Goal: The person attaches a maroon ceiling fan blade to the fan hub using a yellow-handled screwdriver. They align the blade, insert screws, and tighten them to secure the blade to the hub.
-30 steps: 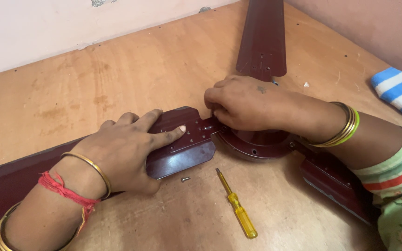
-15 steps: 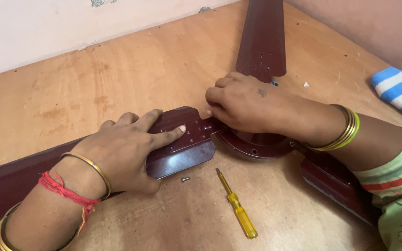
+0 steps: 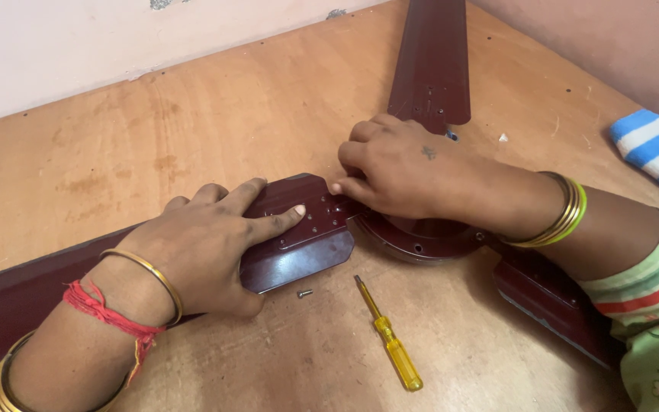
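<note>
Floor: a worn orange-brown wooden surface (image 3: pixel 192 130) with stains, meeting a pale wall at the far edge; everything below lies on it.

Fan blades: 3 long, glossy maroon blades spread out from the hub. The near-left blade (image 3: pixel 299 244) runs from the hub toward the lower left corner, and its flat end, with clipped corners and a row of small holes, laps onto the hub's left rim. The far blade (image 3: pixel 430 61) points straight away from the hub. The right blade (image 3: pixel 551 301) leaves the hub toward the lower right, partly hidden by the right forearm.

Hub: a round maroon disc (image 3: pixel 421 236), shiny, with a few small holes along its rim; its top is mostly covered by the right hand.

Left hand (image 3: pixel 207 244): flat and spread on the near-left blade, just left of the hub, pressing down with the index finger stretched toward the holes; it grasps nothing.

Right hand (image 3: pixel 406 175): curled over the hub's top, fingertips bunched at the joint with the near-left blade; whether they pinch something I cannot tell.

Striped cloth: blue and white (image 3: pixel 657 149), well right of the hub.

Screwdriver: yellow handle, thin shaft (image 3: pixel 390 339), lying loose just in front of the hub.

Screw: 1 small dark screw (image 3: pixel 304 293), just left of the screwdriver tip, near the hub.
</note>
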